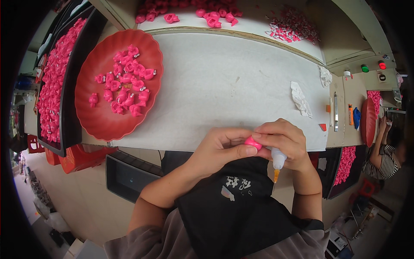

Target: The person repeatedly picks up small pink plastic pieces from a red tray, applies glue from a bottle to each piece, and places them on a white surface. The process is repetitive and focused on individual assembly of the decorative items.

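Observation:
My left hand (pixel 224 149) pinches a small glossy pink piece (pixel 253 143) between thumb and fingers, just over the table's front edge. Most of the piece is hidden by my fingers. Against it from the other side rest the fingertips of my right hand (pixel 286 140). That hand is also wrapped round a white squeeze bottle (pixel 279 158), whose amber needle tip (pixel 276 175) points down toward my apron. To the left, a red scalloped plate (pixel 146 47) holds several pink figure parts (pixel 129 77) with small white details.
A black tray (pixel 71 95) heaped with pink parts stands left of the plate. Loose pink parts (pixel 213 19) and a pile of small pink-and-white pieces (pixel 293 28) lie on the shelf behind. Crumpled white tissue (pixel 300 100) lies at right. Another person (pixel 384 159) works further right.

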A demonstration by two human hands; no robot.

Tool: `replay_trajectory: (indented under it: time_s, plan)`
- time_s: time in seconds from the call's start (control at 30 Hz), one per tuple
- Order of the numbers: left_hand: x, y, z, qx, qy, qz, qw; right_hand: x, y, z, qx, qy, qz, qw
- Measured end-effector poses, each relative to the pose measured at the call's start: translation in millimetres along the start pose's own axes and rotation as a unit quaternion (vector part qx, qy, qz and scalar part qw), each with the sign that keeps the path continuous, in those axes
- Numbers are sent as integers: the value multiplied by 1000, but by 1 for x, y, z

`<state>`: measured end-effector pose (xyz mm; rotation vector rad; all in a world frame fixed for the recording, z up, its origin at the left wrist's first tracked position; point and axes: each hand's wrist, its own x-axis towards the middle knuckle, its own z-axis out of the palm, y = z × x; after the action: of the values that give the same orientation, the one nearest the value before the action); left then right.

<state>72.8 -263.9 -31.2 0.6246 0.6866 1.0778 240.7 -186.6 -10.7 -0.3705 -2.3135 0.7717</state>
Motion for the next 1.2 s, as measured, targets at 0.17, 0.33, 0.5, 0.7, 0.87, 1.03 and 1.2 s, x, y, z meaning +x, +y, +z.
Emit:
replay_trajectory:
  time_s: [0.17, 0.33, 0.5, 0.7, 0.87, 1.03, 1.2]
  plan:
    - [-3, -2, 1, 30, -14, 17, 999, -3, 8, 2, 58, -10, -15, 998]
    - [-4, -7, 2, 129, 7, 72, 989, -7, 11, 2, 81, -28, -22, 996]
    - [-5, -5, 3, 150, -13, 100, 983, -6, 7, 0, 50, -27, -36, 998]
    - [-5, -5, 4, 86, -22, 54, 995, -9, 8, 0, 29, -30, -68, 997]
    - [-5, -7, 1, 59, -12, 23, 998, -10, 13, 3, 19, -46, -71, 996]
    - [-4, -11, -3, -15, 7, -16, 1000, -9, 16, 11, 19, -42, -67, 997]
    - [-4, -16, -6, -35, 23, -16, 999, -5, 14, 10, 16, -67, -40, 997]
